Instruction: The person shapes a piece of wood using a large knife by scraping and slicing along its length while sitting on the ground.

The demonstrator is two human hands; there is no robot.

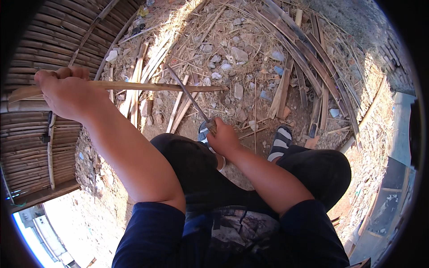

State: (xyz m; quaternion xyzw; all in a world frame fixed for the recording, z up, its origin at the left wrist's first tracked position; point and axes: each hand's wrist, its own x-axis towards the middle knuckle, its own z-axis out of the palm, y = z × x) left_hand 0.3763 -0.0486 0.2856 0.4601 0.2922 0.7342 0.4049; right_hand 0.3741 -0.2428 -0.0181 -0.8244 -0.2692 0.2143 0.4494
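My left hand (69, 91), at the far left, is closed round a long, pale bamboo strip (143, 86). The strip lies nearly level across the view, and its narrow end points right. In front of my knees, my right hand (223, 137) grips the handle of a long, thin-bladed knife (196, 106). Its dark blade slants up and to the left and crosses the strip; whether the two touch I cannot tell.
Split bamboo lengths (308, 58) lie in a curved heap at the far right. More pale strips (139, 76) lie beyond my left arm. Stones (239, 54) and straw cover the ground. A bamboo-slat wall (40, 40) rises at left. My sandalled feet (280, 139) are just ahead.
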